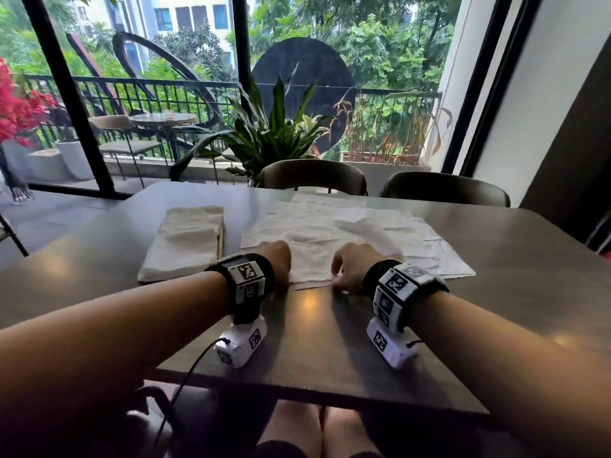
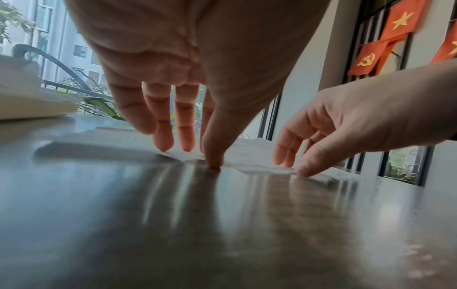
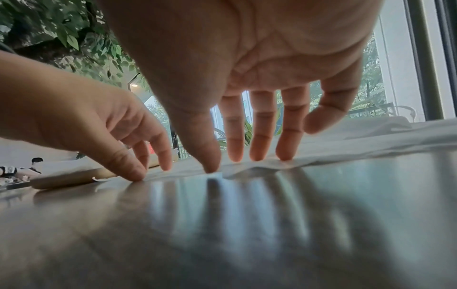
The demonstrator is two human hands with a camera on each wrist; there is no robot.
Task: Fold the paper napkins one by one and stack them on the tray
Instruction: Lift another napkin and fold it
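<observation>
- Lying unfolded on the table (image 1: 496, 292), the top napkin (image 1: 314, 259) has its near edge under both hands.
- Left hand (image 1: 274, 262) touches that edge with thumb and fingertips (image 2: 163, 142), fingers straight, gripping nothing.
- Right hand (image 1: 350, 266) presses likewise, fingers (image 3: 257, 152) extended.
- More loose napkins (image 1: 413, 233) spread behind.
- Folded stack (image 1: 185, 239) sits on the tray (image 1: 220, 239), left.

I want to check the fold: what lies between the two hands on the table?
In the head view, only the near edge of the top unfolded napkin spans between the left hand and right hand; nothing else.
</observation>
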